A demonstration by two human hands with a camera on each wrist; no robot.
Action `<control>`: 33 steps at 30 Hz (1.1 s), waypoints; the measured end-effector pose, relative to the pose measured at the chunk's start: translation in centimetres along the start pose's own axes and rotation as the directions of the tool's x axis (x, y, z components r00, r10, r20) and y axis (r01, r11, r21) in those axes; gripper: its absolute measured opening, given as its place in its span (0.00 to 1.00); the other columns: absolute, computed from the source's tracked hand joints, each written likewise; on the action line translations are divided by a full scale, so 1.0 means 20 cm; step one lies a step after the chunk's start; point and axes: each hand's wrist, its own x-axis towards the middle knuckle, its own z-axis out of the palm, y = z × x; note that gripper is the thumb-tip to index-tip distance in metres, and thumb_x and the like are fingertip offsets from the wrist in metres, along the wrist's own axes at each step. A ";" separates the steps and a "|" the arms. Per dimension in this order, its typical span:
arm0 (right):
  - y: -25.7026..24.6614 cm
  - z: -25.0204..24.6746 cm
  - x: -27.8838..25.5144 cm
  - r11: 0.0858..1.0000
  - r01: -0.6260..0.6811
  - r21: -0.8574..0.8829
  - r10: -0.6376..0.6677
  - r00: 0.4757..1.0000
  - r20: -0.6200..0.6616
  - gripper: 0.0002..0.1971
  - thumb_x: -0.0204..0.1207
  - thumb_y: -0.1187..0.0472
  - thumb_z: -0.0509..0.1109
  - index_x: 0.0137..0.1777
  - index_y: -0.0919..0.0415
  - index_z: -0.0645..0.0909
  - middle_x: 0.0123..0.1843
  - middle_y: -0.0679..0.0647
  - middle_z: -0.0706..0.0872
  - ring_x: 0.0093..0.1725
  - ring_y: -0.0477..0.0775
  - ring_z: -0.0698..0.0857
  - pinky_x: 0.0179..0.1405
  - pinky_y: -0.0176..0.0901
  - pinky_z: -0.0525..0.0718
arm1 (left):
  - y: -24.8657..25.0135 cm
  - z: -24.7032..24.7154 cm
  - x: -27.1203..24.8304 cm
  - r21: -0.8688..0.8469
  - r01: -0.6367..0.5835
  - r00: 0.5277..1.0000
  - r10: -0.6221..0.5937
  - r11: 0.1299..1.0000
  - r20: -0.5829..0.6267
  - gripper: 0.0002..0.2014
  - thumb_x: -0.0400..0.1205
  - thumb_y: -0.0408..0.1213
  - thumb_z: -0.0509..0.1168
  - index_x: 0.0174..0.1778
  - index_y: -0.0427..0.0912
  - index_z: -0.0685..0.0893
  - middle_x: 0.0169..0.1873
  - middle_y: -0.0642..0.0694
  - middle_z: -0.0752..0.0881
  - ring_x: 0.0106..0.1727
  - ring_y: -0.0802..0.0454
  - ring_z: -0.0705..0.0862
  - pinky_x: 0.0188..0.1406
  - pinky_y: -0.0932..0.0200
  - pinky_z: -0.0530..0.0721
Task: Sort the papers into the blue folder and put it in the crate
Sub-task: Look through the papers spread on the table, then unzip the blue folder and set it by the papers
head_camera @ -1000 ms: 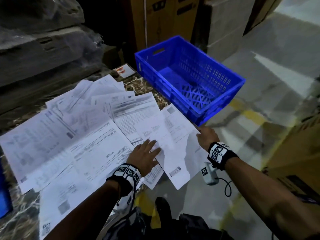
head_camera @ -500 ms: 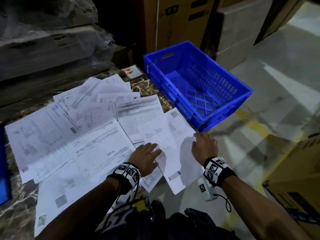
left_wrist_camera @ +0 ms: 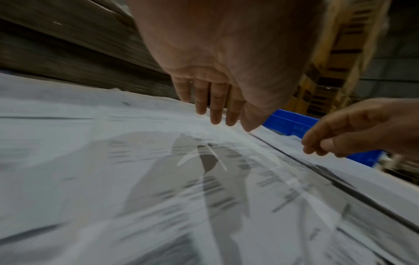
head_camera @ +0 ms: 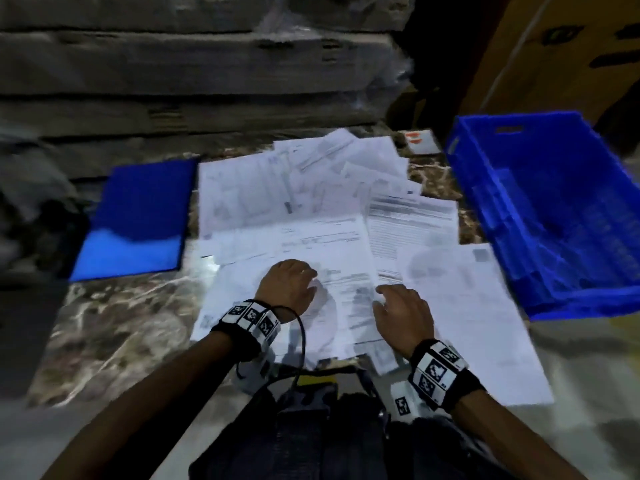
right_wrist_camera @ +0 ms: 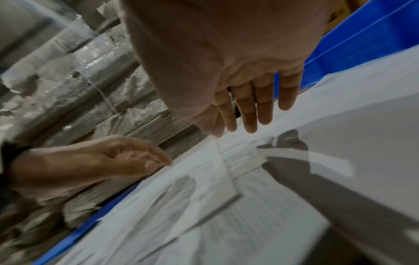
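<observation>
Papers (head_camera: 311, 216) cover the counter (head_camera: 114, 323); my left hand (head_camera: 289, 289) and right hand (head_camera: 403, 315) hover spread, folder (head_camera: 138, 216) at ten o'clock, crate (head_camera: 554, 209) at two.

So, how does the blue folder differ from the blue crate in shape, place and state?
The blue folder is flat and lies closed on the table, left of the papers; the blue crate is a deep open box with slotted walls, right of the papers. The folder's cover is plain; the crate has a handle slot in its far wall. Both are blue, and neither hand touches them.
</observation>
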 end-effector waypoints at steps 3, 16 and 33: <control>-0.24 0.08 0.07 0.997 0.071 0.029 -0.074 0.994 0.081 0.22 0.82 0.49 0.57 0.73 0.54 0.75 0.72 0.54 0.78 0.72 0.59 0.74 0.70 0.49 0.70 | -0.24 -0.05 -0.17 -0.055 0.191 0.982 -0.191 0.980 0.012 0.21 0.77 0.45 0.58 0.60 0.39 0.85 0.60 0.40 0.85 0.64 0.39 0.80 0.64 0.48 0.77; -1.12 0.48 0.23 0.997 0.033 0.075 -0.049 0.974 0.223 0.19 0.82 0.54 0.61 0.72 0.52 0.75 0.72 0.54 0.78 0.71 0.57 0.76 0.68 0.50 0.76 | -1.30 -0.10 -0.49 -0.051 0.526 0.849 -0.522 0.849 0.078 0.26 0.78 0.50 0.66 0.69 0.42 0.73 0.75 0.40 0.68 0.74 0.39 0.67 0.68 0.44 0.74; -1.56 0.61 0.31 0.991 0.027 0.132 -0.060 0.964 0.258 0.11 0.80 0.57 0.66 0.59 0.56 0.82 0.59 0.50 0.86 0.61 0.53 0.82 0.53 0.38 0.73 | -1.43 -0.11 -0.60 0.109 0.147 0.967 -0.166 0.983 0.194 0.12 0.82 0.35 0.56 0.62 0.40 0.74 0.59 0.37 0.76 0.58 0.34 0.77 0.47 0.41 0.80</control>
